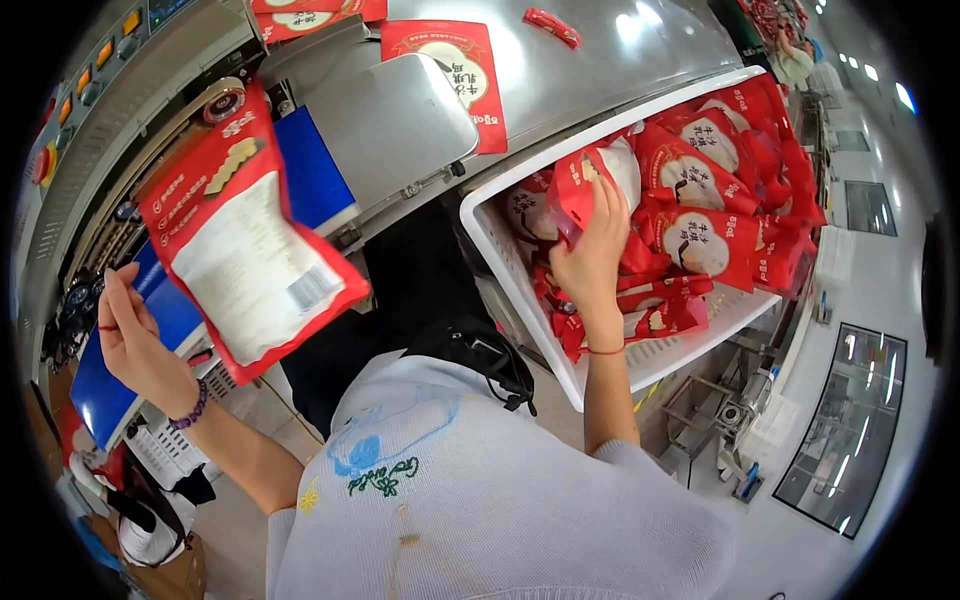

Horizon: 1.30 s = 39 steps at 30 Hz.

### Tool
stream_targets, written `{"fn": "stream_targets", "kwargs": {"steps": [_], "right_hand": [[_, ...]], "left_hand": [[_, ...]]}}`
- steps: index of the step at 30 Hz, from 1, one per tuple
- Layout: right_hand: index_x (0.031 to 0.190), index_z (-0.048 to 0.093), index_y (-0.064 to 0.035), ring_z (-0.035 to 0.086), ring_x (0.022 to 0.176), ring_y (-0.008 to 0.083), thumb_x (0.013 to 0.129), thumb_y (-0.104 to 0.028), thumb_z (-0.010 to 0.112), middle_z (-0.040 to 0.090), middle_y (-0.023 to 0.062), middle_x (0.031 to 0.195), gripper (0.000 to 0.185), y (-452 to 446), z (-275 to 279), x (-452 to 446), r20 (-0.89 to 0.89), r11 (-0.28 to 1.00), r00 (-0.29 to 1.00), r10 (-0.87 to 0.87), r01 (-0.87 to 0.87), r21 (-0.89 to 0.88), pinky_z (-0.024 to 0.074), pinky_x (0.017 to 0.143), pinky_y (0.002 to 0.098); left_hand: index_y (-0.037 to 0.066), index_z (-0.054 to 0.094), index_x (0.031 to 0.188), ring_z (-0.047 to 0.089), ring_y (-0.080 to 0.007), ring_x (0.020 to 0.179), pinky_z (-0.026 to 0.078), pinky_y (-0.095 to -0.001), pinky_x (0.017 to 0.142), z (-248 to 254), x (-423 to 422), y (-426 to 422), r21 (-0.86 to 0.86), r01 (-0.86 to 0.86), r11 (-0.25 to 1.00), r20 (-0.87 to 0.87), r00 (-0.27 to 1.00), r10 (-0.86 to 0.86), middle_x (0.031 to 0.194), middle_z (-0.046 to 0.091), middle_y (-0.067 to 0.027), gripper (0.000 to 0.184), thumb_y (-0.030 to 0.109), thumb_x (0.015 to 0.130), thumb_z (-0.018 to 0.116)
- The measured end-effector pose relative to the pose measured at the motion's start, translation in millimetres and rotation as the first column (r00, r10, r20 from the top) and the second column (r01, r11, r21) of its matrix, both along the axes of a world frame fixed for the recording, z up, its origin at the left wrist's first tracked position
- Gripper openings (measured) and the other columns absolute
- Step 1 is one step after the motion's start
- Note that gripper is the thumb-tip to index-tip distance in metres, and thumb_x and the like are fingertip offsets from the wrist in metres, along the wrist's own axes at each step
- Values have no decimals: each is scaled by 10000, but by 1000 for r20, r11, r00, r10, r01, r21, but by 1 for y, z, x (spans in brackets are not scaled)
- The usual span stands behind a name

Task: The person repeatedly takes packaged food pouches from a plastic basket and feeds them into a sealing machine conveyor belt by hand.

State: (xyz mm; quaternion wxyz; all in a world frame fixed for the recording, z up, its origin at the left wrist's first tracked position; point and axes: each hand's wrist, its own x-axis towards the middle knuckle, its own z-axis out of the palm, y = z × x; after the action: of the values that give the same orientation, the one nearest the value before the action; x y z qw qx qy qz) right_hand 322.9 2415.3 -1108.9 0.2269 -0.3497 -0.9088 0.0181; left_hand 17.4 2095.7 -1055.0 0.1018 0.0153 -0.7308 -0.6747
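Observation:
A red and white snack pouch (255,265) hangs over the blue conveyor belt (312,165), its printed red end up by the rollers of the machine. My left hand (135,340) is beside this pouch, fingers apart and holding nothing; a small gap shows between them. On the right, my right hand (592,245) reaches into a white plastic crate (490,215) full of red pouches. Its fingers are closed on the upper part of one red pouch (572,188). Part of that pouch is hidden behind the fingers.
A metal plate (415,120) stands beside the belt. Behind it, a flat red pouch (455,65) and a small red packet (552,27) lie on the steel table (620,50). A control panel (105,50) is at upper left. Another person (792,60) is at far upper right.

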Motion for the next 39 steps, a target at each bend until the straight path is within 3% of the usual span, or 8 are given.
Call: {"fn": "stream_targets", "kwargs": {"steps": [10, 14, 18, 22, 24, 26, 32, 39], "right_hand": [[1066, 649, 2, 626, 928, 165, 917, 4, 600, 670, 96, 1023, 157, 33, 70, 62, -482, 971, 844, -235, 223, -84, 482, 839, 277], [1101, 622, 29, 588, 938, 121, 964, -25, 572, 641, 69, 1053, 156, 10, 106, 47, -721, 966, 686, -104, -104, -239, 477, 824, 238], [1151, 603, 26, 587, 935, 100, 942, 20, 576, 633, 67, 1095, 210, -18, 93, 1, -706, 835, 707, -22, -376, -402, 482, 802, 222], [1235, 550, 36, 613, 961, 125, 921, 28, 591, 648, 74, 1115, 316, -25, 78, -40, -851, 467, 408, -331, -713, -523, 483, 860, 257], [1182, 599, 47, 617, 929, 120, 897, -11, 654, 670, 53, 1055, 295, -9, 44, -37, -734, 408, 662, -152, -634, -657, 486, 837, 251], [1084, 662, 51, 607, 863, 97, 874, -39, 698, 681, 29, 968, 231, -8, 41, -51, -701, 444, 680, -216, -571, -690, 483, 795, 242], [986, 679, 56, 470, 660, 26, 874, -80, 704, 609, -37, 715, 177, 56, 15, -107, -602, 728, 797, 45, -438, -527, 398, 588, 202], [949, 472, -64, 519, 690, 46, 874, -77, 704, 631, 14, 749, 244, 105, -8, -169, -640, 498, 762, -102, -518, -696, 413, 624, 201]], "left_hand": [[53, 706, 1051, 568, -96, 820, 429, -200, 625, 25, 95, 117, -196, 788, 583, -44, 587, -808, 915, 600, -49, 209, 54, 842, 697], [80, 434, 1410, 458, -254, 1246, 445, -335, 976, 11, 110, 150, -269, 888, 373, -168, 338, -926, 1329, 481, -129, 809, 205, 718, 835], [-6, 596, 1220, 583, -180, 1080, 462, -305, 938, 8, 124, 140, 68, 994, 90, -208, 103, -973, 1203, 612, -117, 539, 165, 761, 822], [-23, 670, 1036, 632, -70, 830, 517, -230, 728, 3, 127, 120, 430, 751, 501, 120, 503, -856, 942, 713, -54, 254, 146, 861, 744], [-24, 676, 1039, 638, -68, 810, 525, -236, 718, -2, 117, 124, 460, 701, 546, 94, 573, -814, 919, 715, -40, 241, 138, 870, 732], [-24, 683, 1036, 639, -64, 773, 527, -233, 700, -3, 105, 127, 100, 724, 682, 25, 684, -729, 877, 716, -28, 235, 118, 858, 739], [-4, 694, 1053, 642, -81, 739, 513, -237, 666, -46, 48, 167, 361, 617, 699, 215, 675, -706, 883, 722, -62, 275, 229, 907, 695], [-31, 724, 955, 639, -112, 727, 487, -266, 665, -91, 10, 209, 79, 471, 879, 324, 821, -469, 830, 723, -80, 339, 297, 871, 692]]}}
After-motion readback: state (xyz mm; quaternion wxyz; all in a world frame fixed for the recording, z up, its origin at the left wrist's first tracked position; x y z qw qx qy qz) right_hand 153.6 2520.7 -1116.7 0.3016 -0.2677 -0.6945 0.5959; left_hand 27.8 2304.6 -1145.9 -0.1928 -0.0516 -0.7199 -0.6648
